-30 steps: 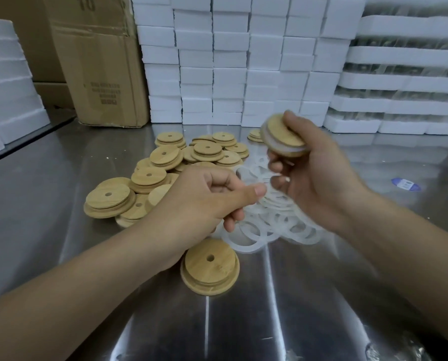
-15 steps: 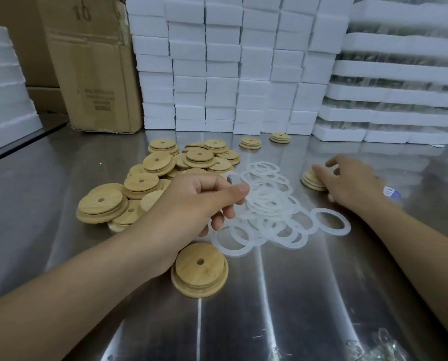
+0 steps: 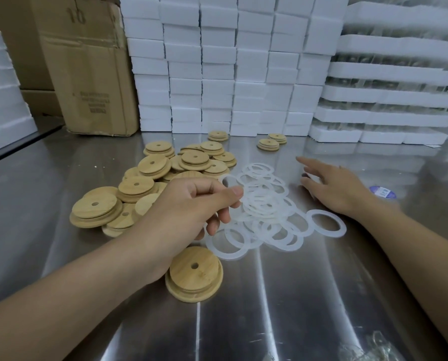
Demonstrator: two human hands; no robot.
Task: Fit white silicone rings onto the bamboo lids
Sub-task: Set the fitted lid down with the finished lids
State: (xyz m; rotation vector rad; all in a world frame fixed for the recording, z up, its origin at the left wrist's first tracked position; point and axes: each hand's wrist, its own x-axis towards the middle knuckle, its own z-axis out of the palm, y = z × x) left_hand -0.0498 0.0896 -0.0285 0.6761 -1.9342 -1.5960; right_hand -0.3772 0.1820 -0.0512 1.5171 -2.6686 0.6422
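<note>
- Two hands are over the table (image 3: 269,295). A second ago the right hand (image 3: 334,190) held a lid with a ring on it up in the air. Now it holds nothing, its fingers spread and blurred just right of the heap of rings (image 3: 264,204), right of centre in the frame.
- That lid has been put down. Half a second back it sat under those fingers, but I cannot pick it out now. A few lids (image 3: 268,145) lie apart at upper centre, near the white foam blocks (image 3: 217,74).
- The left hand (image 3: 191,207), at the centre of the frame, stays curled and seems to pinch a white ring (image 3: 226,179) between thumb and forefinger, as before.
- The heap of bare lids (image 3: 160,173) sits at centre left, just beside the rings. One loose lid (image 3: 194,273) lies by the left wrist, lower centre.
- To my eye one lid is finished and the next round is starting: the right hand likely needs a fresh lid to meet the ring already held.
- Many lids remain unfitted, so the job looks far from done.
</note>
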